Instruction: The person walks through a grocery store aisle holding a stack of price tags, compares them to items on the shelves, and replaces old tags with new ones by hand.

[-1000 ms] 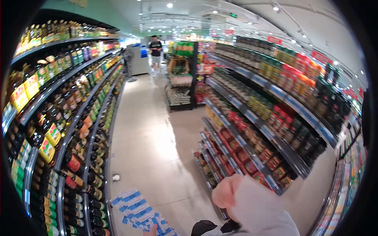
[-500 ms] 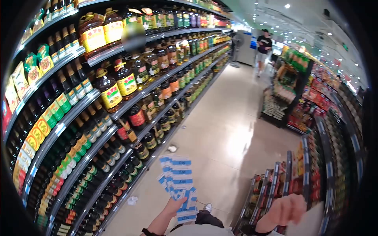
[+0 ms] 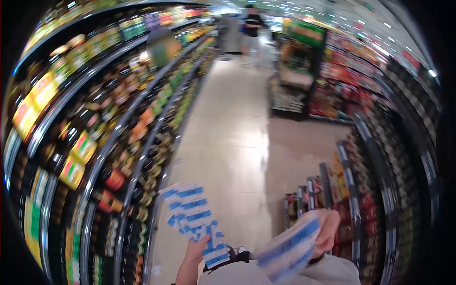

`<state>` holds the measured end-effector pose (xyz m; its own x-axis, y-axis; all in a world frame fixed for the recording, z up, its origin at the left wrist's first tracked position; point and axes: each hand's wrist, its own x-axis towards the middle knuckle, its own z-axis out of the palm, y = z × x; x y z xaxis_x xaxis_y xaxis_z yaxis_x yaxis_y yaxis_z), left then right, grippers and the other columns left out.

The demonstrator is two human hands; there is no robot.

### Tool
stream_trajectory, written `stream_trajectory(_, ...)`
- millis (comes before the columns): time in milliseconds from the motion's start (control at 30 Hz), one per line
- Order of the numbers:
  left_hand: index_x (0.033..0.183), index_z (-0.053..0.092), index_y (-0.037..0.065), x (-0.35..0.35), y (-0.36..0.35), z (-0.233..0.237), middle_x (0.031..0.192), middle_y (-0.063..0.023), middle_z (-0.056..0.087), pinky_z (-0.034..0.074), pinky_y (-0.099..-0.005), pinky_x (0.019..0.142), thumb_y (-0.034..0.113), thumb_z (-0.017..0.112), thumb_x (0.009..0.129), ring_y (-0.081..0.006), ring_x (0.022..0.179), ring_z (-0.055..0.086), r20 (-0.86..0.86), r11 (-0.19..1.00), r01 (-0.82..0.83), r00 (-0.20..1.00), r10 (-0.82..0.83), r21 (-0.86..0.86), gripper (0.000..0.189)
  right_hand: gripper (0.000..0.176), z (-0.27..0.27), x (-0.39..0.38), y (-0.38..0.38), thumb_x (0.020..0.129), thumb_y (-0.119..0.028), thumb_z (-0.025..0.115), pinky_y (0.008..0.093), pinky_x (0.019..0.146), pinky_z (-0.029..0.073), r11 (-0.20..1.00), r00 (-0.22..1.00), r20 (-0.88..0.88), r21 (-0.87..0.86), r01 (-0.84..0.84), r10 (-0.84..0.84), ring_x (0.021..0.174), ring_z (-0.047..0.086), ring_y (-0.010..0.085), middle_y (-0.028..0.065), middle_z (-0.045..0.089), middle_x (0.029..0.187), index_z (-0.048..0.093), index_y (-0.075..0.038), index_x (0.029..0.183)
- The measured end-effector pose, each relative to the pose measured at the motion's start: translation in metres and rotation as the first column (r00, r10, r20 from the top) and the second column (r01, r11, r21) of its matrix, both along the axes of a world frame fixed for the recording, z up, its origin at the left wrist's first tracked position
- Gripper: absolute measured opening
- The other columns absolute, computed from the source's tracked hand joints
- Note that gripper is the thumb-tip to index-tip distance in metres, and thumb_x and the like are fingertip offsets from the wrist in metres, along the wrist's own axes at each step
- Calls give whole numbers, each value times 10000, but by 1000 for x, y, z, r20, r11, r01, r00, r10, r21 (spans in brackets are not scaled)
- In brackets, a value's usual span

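A fanned bunch of blue-and-white price labels [image 3: 192, 211] is gripped near its lower end by my left hand [image 3: 194, 249], its fingers closed around the strips. My right hand [image 3: 327, 230] is low on the right, fingers closed on a price label [image 3: 289, 251] with blue bands and dark print. That label is smeared by motion, so its figures are unreadable. It hangs in front of my light-coloured top, to the right of the bunch.
Shelves of bottles [image 3: 114, 178] line the aisle on the left. Lower shelving with red packages [image 3: 368, 213] is on the right. A dark display stand [image 3: 297, 71] stands farther along the tiled floor [image 3: 228, 156], and a person [image 3: 251, 28] is at the far end.
My view has swung right and blurred, so the shelves shift left. My right hand has come inward toward my body, and the price label in it now shows clearly in front of me.
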<state>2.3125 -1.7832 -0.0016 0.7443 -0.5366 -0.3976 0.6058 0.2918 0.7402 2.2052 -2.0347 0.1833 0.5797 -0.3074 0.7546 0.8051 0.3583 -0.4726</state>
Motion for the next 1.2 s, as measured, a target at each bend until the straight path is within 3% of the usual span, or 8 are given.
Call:
stream_trajectory(100,1159,401,-4,33,-22,-16,1004,-182,569,496,-443,750,-12,488,802,-332,893,587,-19,996,63,998,-62,64,368,231,-5,23,-20,753,-132,645,284,387,380,929,944,69,167,-330,323,467,499,189,90,545,643,530,3,605)
stream_trajectory(233,1170,376,-9,95,-60,-13,1002,-216,570,492,-435,756,-11,466,809,-336,890,588,-11,984,179,984,-179,11,373,243,-9,70,-36,800,-189,577,270,477,395,994,995,-86,-97,47,-56,545,522,194,167,590,785,644,39,749)
stream_trajectory(300,1164,381,-23,129,-78,-13,995,-230,568,492,-445,757,-3,473,805,-345,888,589,-9,976,216,976,-216,1,371,262,-10,97,-45,804,-197,549,264,490,385,957,969,14,153,-247,248,539,491,173,160,588,844,647,45,791)
stream_trajectory(367,1157,385,-37,161,-93,-13,989,-245,566,492,-455,758,5,479,802,-353,885,589,-11,971,240,971,-240,-5,370,280,-4,120,-50,809,-213,532,265,487,379,999,984,-175,-51,-1,-8,569,503,175,152,588,849,650,41,819)
stream_trajectory(633,1139,414,-43,281,-144,-20,973,-231,582,498,-416,746,29,476,813,-326,868,598,57,932,355,931,-359,76,339,177,19,241,-73,747,-100,604,297,430,363,969,972,58,-113,-221,228,530,515,234,163,594,819,632,63,810)
stream_trajectory(733,1132,432,-20,315,-177,-25,994,-187,582,497,-407,744,2,496,804,-301,869,595,26,904,416,907,-420,97,335,279,19,251,-95,794,-226,586,346,631,375,976,971,-163,-105,-190,172,693,512,249,130,585,826,652,42,843)
stream_trajectory(800,1128,445,4,333,-208,-23,1022,-145,577,494,-407,749,-19,519,793,-282,877,590,7,875,473,879,-476,101,344,189,18,270,-115,747,-115,606,323,468,383,986,994,18,-125,-107,110,541,517,238,160,597,822,636,61,809)
stream_trajectory(1200,1167,407,-24,410,-450,-1,1017,-228,563,486,-447,775,26,437,821,-339,914,581,103,760,645,753,-650,81,351,196,12,305,-336,763,-155,577,301,455,300,996,978,195,-66,-64,76,496,444,203,133,602,779,662,19,794)
